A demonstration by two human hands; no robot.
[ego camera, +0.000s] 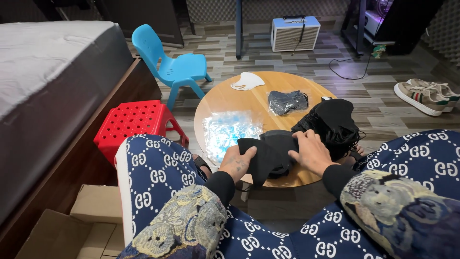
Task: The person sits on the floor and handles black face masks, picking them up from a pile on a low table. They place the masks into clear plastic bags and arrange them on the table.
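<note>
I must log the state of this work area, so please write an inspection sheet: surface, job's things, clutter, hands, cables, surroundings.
Surface: round wooden table, low, in front of the person's knees.
Job's things: flat black fabric mask held by both hands; heap of black masks beside it.
Clutter: clear plastic bags; white mask; black masks in a clear bag.
Hands: left hand grips the mask's left edge; right hand rests on its right side.
Cables: black cable looped on the floor.
Surroundings: blue plastic chair, red plastic stool, bed, white box speaker, pair of sneakers, cardboard boxes.
</note>
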